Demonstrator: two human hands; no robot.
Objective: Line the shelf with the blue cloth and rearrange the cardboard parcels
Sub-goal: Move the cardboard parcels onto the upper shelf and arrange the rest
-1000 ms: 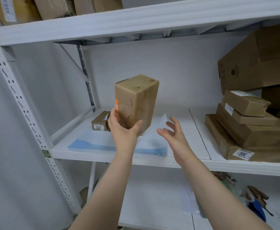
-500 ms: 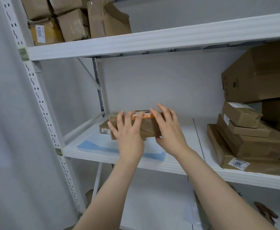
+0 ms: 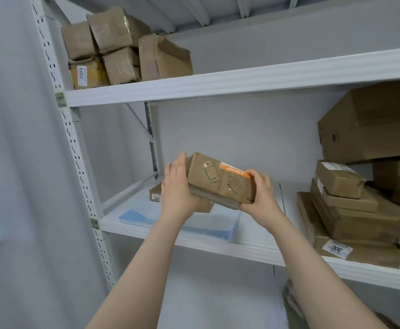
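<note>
The shelf (image 3: 194,242) is lined with blue cloth (image 3: 146,218); a parcel (image 3: 220,180), gripped by the right hand (image 3: 262,194) and braced by the flat left hand (image 3: 177,188), awaits placing.

free: shelf (image 3: 253,248) strip between blue cloth (image 3: 135,217) and parcel stack (image 3: 360,222) | blocked: stack fills right end; small parcel (image 3: 155,194) back-left corner

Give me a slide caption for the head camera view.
Left hand and right hand hold a cardboard parcel tilted above the blue cloth on the shelf.
</note>
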